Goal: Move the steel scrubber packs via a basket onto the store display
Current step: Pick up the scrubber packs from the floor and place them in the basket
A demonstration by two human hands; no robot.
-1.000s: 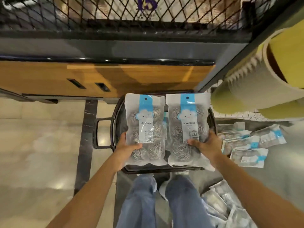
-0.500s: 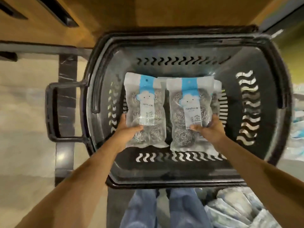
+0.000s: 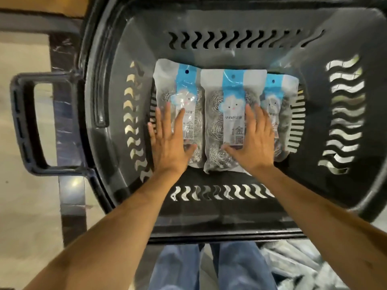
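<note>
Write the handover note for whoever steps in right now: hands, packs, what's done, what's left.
Left hand: open, fingers flat on the left pack.
Right hand: open, flat across the middle pack and the edge of the third pack.
Done: these three packs lie flat in the basket.
Left: load the loose packs lying outside it at lower right, then carry the basket to the display, not in view.

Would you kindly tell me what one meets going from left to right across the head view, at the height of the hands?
In order: basket handle → left slotted wall → left hand → middle scrubber pack → right hand → right slotted wall.
</note>
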